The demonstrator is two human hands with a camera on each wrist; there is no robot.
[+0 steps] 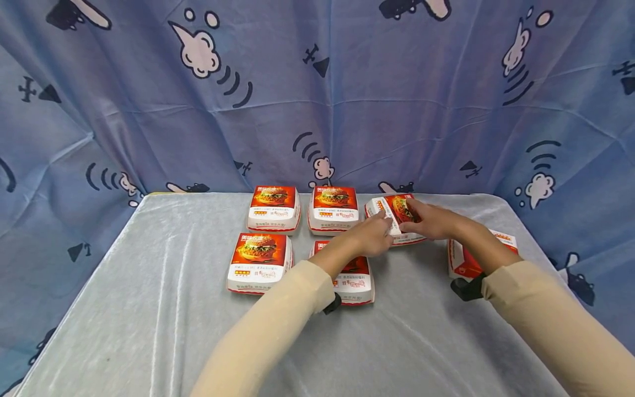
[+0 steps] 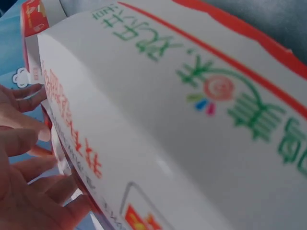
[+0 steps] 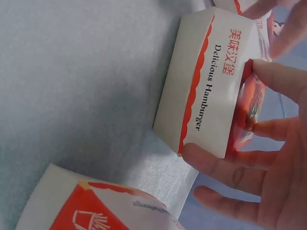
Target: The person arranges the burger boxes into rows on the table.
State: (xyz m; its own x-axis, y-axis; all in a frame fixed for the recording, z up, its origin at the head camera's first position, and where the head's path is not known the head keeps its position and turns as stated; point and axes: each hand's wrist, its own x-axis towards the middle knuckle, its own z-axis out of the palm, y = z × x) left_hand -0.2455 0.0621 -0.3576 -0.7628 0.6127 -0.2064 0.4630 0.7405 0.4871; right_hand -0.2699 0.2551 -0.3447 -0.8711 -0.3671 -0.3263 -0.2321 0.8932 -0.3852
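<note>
In the head view a hamburger box with a red and white lid sits turned at the back right of the cloth. My left hand reaches over the front middle box, its extended index finger at the turned box's left front. From the right, my right hand touches the same box, thumb and fingers spread. The right wrist view shows the fingers on the lid and at a corner of the box. A white box side fills much of the left wrist view; the left fingertips are partly hidden.
Two hamburger boxes, the back left box and the back middle box, stand side by side. The front left box is nearer me. Another red and white box lies under my right forearm. A patterned blue curtain hangs behind the cloth-covered table.
</note>
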